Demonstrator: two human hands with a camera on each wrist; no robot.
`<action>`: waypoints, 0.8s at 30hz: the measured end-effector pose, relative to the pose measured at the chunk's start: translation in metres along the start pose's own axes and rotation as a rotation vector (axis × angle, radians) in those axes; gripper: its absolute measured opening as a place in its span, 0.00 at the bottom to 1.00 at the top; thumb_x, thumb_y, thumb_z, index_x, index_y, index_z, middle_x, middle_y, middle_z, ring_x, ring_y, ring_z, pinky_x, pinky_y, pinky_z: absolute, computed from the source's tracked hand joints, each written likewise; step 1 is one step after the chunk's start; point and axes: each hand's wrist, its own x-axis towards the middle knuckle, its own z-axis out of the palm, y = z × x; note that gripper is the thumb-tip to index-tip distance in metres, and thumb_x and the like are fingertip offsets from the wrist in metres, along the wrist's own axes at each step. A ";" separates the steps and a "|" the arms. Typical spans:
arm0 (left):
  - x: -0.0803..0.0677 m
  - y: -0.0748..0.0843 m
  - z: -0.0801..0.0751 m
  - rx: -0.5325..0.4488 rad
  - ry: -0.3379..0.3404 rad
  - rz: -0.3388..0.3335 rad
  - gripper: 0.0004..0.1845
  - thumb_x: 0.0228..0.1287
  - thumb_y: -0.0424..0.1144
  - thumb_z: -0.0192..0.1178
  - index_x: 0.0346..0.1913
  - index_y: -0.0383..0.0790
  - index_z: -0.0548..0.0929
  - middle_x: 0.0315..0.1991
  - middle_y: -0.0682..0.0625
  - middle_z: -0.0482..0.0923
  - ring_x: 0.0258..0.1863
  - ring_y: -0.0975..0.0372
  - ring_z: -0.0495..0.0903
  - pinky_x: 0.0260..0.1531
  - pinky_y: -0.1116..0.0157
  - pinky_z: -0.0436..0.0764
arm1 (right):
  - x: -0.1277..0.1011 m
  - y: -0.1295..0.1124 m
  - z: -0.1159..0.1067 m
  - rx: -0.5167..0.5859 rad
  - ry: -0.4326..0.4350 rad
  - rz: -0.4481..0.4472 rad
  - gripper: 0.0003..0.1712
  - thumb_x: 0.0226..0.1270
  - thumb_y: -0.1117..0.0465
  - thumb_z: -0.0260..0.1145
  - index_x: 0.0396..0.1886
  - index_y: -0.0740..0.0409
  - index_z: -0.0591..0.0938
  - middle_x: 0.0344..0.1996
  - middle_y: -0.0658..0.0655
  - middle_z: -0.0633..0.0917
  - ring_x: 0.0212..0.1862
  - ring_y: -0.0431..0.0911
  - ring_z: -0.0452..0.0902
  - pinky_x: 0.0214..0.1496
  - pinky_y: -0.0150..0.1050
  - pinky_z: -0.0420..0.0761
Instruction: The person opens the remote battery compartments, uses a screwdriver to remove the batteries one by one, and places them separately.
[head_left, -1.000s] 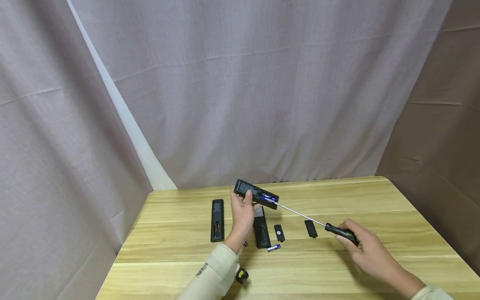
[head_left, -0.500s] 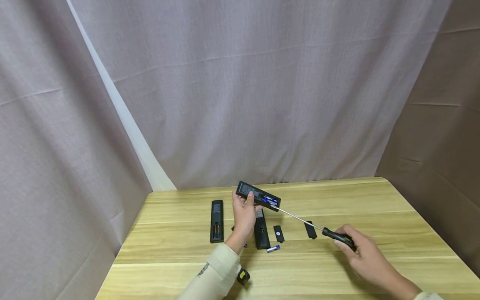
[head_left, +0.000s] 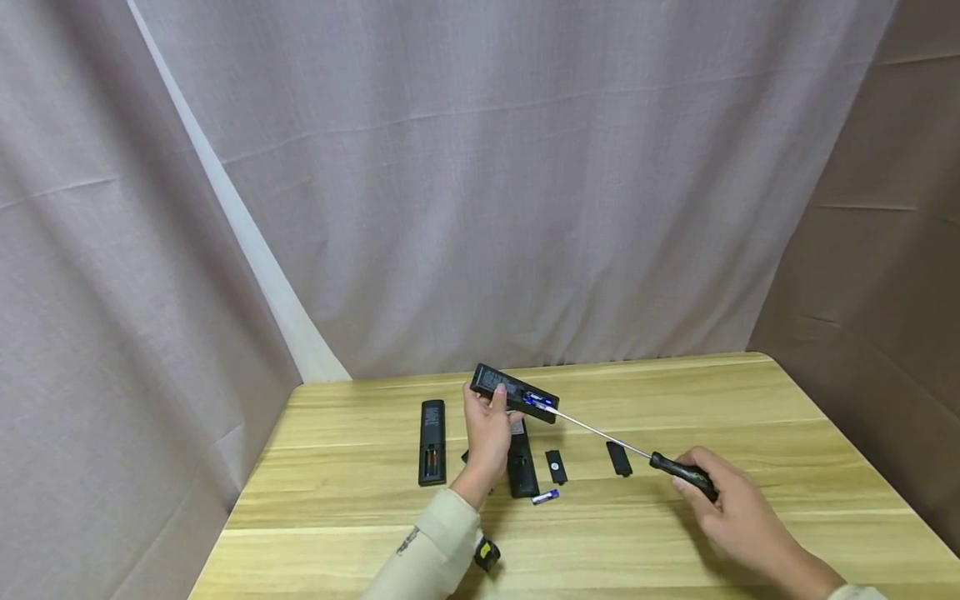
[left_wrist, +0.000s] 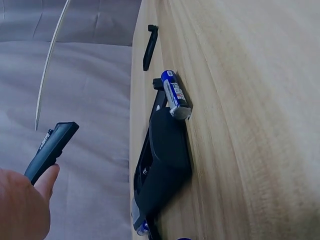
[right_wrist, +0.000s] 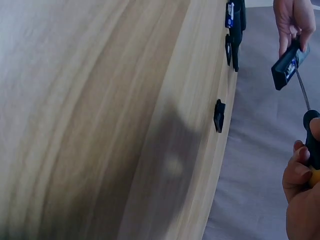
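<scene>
My left hand (head_left: 487, 433) grips a black remote control (head_left: 491, 382) above the table, its back side up and its battery compartment uncovered. Blue batteries (head_left: 536, 400) sit in that compartment. In my right hand (head_left: 738, 508) is a screwdriver (head_left: 686, 475) with a black handle and a long metal shaft. Its tip reaches the battery compartment; the right wrist view shows the screwdriver shaft (right_wrist: 303, 90) meeting the remote control (right_wrist: 285, 70) there. Whether the tip touches a battery I cannot tell. In the left wrist view the remote control (left_wrist: 52, 145) is seen edge-on.
Below lies a second remote control (head_left: 522, 467), partly behind my left hand, with a loose battery (head_left: 545, 497) by its end. Two battery covers (head_left: 557, 467) (head_left: 619, 458) lie to its right. Another remote control (head_left: 432, 442) lies left. A black-and-yellow object (head_left: 487, 553) is beside my left sleeve.
The remote control has shifted slightly down and right, then a little back left. The screwdriver tip has stayed at the compartment, with the handle moving slightly left and back right.
</scene>
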 end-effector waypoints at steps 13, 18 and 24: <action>-0.001 0.002 -0.001 0.023 -0.013 0.006 0.17 0.87 0.36 0.48 0.70 0.43 0.63 0.66 0.33 0.79 0.62 0.47 0.87 0.55 0.52 0.93 | 0.001 0.003 0.002 -0.175 0.072 -0.108 0.17 0.65 0.69 0.76 0.41 0.43 0.81 0.33 0.38 0.77 0.32 0.28 0.66 0.29 0.28 0.66; -0.003 0.001 0.002 0.027 -0.050 0.026 0.16 0.87 0.34 0.48 0.70 0.42 0.63 0.67 0.32 0.79 0.64 0.45 0.86 0.58 0.54 0.92 | 0.002 -0.002 0.003 -0.183 0.089 -0.126 0.17 0.65 0.70 0.76 0.41 0.45 0.81 0.32 0.39 0.75 0.31 0.28 0.65 0.28 0.27 0.65; -0.005 -0.004 0.007 0.047 -0.085 0.047 0.15 0.87 0.33 0.47 0.68 0.41 0.64 0.66 0.32 0.80 0.65 0.44 0.85 0.58 0.52 0.92 | 0.004 -0.008 0.004 -0.170 0.090 -0.144 0.15 0.66 0.71 0.75 0.42 0.48 0.81 0.32 0.40 0.75 0.30 0.27 0.63 0.27 0.26 0.65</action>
